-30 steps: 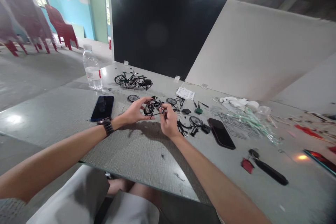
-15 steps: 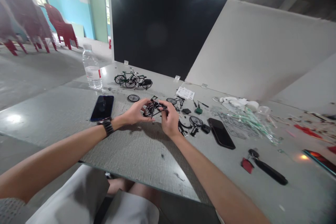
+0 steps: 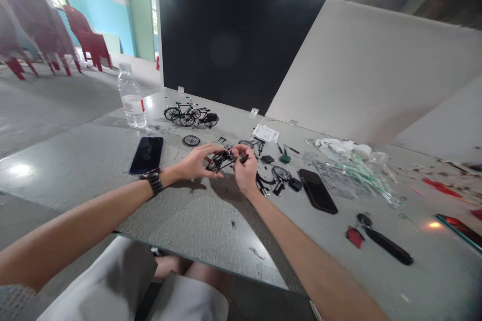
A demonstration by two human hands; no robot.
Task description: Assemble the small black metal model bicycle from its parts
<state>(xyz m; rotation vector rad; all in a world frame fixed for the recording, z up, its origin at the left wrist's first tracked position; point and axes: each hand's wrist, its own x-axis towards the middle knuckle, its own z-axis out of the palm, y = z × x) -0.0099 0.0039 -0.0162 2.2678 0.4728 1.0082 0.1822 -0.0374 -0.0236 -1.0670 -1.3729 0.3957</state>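
Between both hands is a small black model bicycle frame, held above the table. My left hand grips its left side, thumb below and fingers above. The fingers of my right hand are curled round its right end and hide that part. Behind the hands a loose black wheel lies flat, and a small black rack-like part rests nearby. To the right of my right hand lie another wheel, a black box-shaped piece and a green piece.
Two assembled model bicycles stand at the back, beside a water bottle. Phones lie left and right. Farther right are clear and green plastic scraps and a black-handled object.
My right fingers have curled in more tightly at the frame's right end. The small rack-like part behind the hands now shows lying on the table, lower and flatter than before.
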